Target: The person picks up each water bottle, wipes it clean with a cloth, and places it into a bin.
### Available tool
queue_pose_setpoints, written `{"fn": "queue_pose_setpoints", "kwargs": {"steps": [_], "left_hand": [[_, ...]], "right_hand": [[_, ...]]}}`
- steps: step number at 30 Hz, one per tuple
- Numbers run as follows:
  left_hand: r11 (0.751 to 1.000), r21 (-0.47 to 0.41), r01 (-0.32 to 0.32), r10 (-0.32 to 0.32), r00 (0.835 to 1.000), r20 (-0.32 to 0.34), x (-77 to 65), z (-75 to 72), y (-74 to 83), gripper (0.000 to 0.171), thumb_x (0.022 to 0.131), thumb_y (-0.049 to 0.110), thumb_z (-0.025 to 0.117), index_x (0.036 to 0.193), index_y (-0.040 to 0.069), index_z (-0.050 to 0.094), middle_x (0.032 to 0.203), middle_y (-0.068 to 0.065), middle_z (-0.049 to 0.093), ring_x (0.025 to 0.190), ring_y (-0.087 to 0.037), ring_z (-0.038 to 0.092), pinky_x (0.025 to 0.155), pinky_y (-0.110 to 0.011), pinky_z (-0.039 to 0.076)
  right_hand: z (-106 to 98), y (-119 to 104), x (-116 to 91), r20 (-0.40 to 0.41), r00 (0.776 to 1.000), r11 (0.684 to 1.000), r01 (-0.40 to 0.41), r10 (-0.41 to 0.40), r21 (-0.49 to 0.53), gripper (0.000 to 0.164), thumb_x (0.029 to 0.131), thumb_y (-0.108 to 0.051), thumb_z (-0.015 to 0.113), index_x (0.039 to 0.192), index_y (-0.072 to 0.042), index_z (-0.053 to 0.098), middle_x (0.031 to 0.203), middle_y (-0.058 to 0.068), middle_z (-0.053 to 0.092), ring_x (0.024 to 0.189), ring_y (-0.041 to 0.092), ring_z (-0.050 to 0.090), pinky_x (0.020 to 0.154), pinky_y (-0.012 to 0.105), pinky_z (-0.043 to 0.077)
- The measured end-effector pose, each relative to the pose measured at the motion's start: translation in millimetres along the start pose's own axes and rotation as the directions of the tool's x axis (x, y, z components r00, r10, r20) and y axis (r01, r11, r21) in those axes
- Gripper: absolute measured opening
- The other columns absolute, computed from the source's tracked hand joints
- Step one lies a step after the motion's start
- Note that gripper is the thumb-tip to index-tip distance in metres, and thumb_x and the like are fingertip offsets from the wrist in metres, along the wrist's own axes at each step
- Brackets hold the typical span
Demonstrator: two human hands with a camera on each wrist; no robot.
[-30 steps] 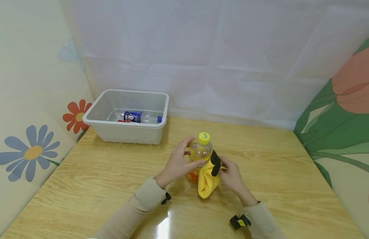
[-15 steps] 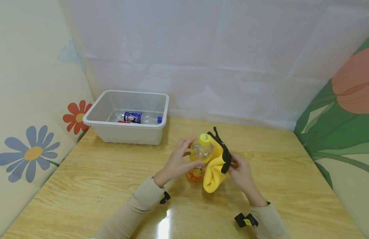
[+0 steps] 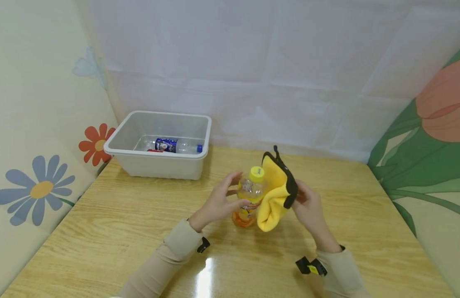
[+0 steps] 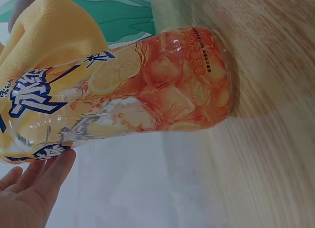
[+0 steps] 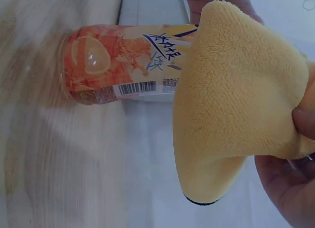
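Observation:
A clear plastic drink bottle with a yellow cap and an orange, lemon-printed label stands upright on the table. My left hand holds its upper part, thumb in front and fingers behind. To the right of the bottle, my right hand grips a yellow cleaning cloth with black edging. The cloth hangs bunched and folded close beside the bottle's neck and shoulder. In the right wrist view the fluffy cloth covers the bottle's upper part, while the lower label shows. Little liquid can be seen inside.
A light grey plastic tub stands at the back left of the wooden table. Inside it lies a bottle with a blue label, near something small and red. A white sheet hangs behind the table.
My right hand has moved right and up, away from the bottle's front, and the cloth has opened out beside it. The left hand and bottle have barely moved.

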State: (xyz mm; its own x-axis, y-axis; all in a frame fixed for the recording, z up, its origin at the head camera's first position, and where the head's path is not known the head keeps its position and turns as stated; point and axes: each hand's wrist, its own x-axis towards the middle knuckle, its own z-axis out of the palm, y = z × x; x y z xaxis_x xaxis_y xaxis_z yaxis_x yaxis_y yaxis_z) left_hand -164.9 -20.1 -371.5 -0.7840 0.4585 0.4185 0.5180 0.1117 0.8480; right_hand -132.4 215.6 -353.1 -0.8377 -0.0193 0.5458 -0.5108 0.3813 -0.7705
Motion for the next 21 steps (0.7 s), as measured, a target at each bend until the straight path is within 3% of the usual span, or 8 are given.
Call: {"fn": "queue_pose_setpoints", "kwargs": {"steps": [11, 18, 21], "left_hand": [[1.0, -0.031, -0.003, 0.004, 1.0, 0.027, 1.2, -1.2, -0.5, 0.065, 0.078, 0.005, 0.07, 0.131, -0.004, 0.035, 0.128, -0.018, 0.046, 0.116, -0.03, 0.047, 0.09, -0.032, 0.048], [1.0, -0.01, -0.026, 0.026, 0.999, 0.024, 0.2, -1.1, -2.1, 0.064, 0.08, 0.01, 0.069, 0.133, -0.002, 0.036, 0.13, -0.016, 0.046, 0.117, -0.028, 0.046, 0.09, -0.032, 0.048], [0.998, 0.026, -0.052, 0.052, 0.999, 0.009, -0.4, -1.0, -3.1, 0.063, 0.08, 0.01, 0.07, 0.132, -0.004, 0.038, 0.13, -0.016, 0.046, 0.118, -0.027, 0.045, 0.093, -0.035, 0.046]], "right_hand": [[2.1, -4.0, 4.1, 0.011, 0.997, 0.996, 0.078, -0.079, 0.053, 0.036, 0.065, 0.03, 0.049, 0.098, 0.019, 0.056, 0.09, -0.022, 0.06, 0.079, -0.003, 0.058, 0.069, 0.012, 0.051], [6.8, -2.7, 5.8, 0.078, 0.991, 0.991, 0.105, -0.112, 0.088, 0.044, 0.062, 0.033, 0.044, 0.102, 0.018, 0.057, 0.097, -0.019, 0.06, 0.083, 0.0, 0.059, 0.071, 0.015, 0.052], [7.6, -2.4, 6.0, 0.11, 0.987, 0.991, 0.104, -0.113, 0.082, 0.045, 0.064, 0.032, 0.046, 0.104, 0.016, 0.058, 0.099, -0.012, 0.062, 0.086, 0.001, 0.059, 0.073, 0.016, 0.052]]}}
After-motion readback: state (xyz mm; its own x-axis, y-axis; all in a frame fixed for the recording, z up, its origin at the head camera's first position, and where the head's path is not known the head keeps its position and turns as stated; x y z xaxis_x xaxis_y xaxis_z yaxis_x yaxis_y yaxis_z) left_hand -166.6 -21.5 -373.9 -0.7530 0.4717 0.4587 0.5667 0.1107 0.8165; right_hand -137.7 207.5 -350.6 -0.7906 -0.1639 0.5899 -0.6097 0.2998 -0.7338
